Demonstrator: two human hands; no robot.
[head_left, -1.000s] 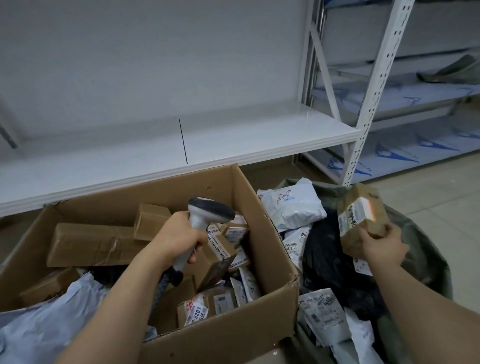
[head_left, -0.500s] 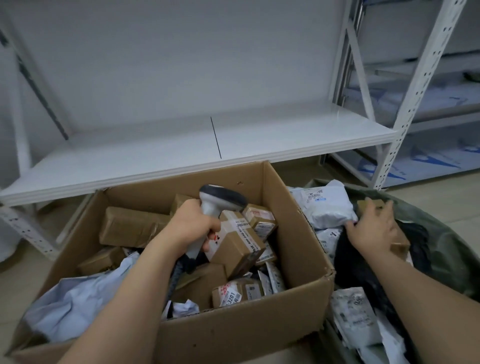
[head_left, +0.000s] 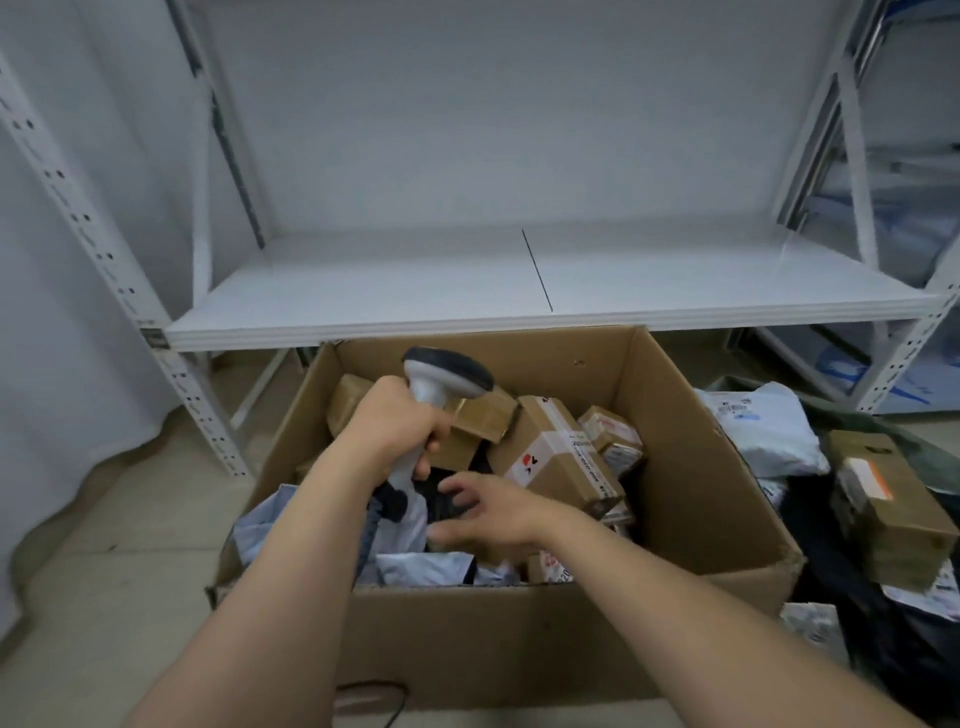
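While left hand (head_left: 397, 423) holds scanner (head_left: 444, 375) | right hand (head_left: 493, 513) (fingers spread) over box (head_left: 519, 642)

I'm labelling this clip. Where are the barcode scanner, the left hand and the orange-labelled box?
barcode scanner (head_left: 439, 379), head view, on its grey head.
left hand (head_left: 397, 423), head view, on the hand's back.
orange-labelled box (head_left: 901, 501), head view, on its brown top face.
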